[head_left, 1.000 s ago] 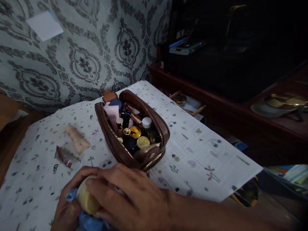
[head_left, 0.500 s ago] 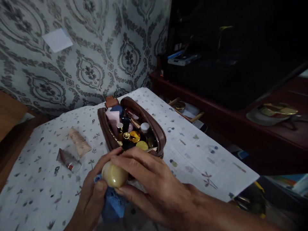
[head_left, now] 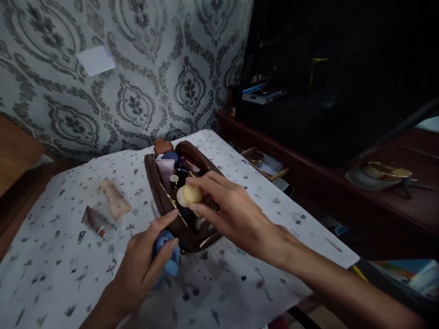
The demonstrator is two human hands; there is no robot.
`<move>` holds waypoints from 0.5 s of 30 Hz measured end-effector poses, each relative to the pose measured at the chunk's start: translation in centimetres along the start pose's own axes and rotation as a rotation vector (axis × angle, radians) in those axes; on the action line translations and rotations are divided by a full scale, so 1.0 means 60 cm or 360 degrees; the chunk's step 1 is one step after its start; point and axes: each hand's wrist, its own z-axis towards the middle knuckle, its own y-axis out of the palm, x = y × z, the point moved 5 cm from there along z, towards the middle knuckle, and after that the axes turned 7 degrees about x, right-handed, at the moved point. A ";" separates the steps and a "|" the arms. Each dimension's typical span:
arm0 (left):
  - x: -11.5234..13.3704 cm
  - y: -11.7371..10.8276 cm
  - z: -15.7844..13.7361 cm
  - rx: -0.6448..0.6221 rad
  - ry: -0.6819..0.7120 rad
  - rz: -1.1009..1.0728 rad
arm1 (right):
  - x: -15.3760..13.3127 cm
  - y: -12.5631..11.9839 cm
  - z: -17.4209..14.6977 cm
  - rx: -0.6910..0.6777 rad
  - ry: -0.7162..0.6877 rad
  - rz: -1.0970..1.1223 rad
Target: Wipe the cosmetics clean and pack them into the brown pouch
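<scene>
My right hand [head_left: 226, 208] pinches a small pale-yellow rounded jar [head_left: 192, 194] between thumb and fingers, over the open brown cosmetic bag [head_left: 173, 225]. My left hand [head_left: 147, 256] is curled around a crumpled blue cloth [head_left: 168, 256], its index fingertip close to the bag's zipped edge. Inside the bag stand a pink tube [head_left: 166, 170], a small bottle with a silvery cap [head_left: 174, 181], a dark blue round item [head_left: 170, 158] and other cosmetics. My right hand hides part of the bag's contents.
A beige tube [head_left: 115, 199] and a brown tube with a clear cap [head_left: 99, 224] lie on the patterned white tablecloth [head_left: 68, 256], left of the bag. On the right are a dark red cabinet [head_left: 308, 192] and an open drawer [head_left: 270, 169] holding items.
My right hand has carried the yellow jar away from the blue cloth, forward and right, over the bag. My left hand keeps the cloth and no longer touches the jar.
</scene>
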 end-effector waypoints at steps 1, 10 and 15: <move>0.000 0.001 -0.001 0.0006 0.0013 -0.0008 | 0.002 0.006 0.008 -0.0118 0.0034 -0.0076; -0.012 0.004 -0.009 0.0014 0.0068 -0.0021 | 0.011 0.059 0.053 -0.0788 0.0039 -0.0445; -0.007 0.001 -0.003 0.0002 0.0043 0.0003 | 0.010 0.064 0.059 -0.0851 -0.0037 -0.0475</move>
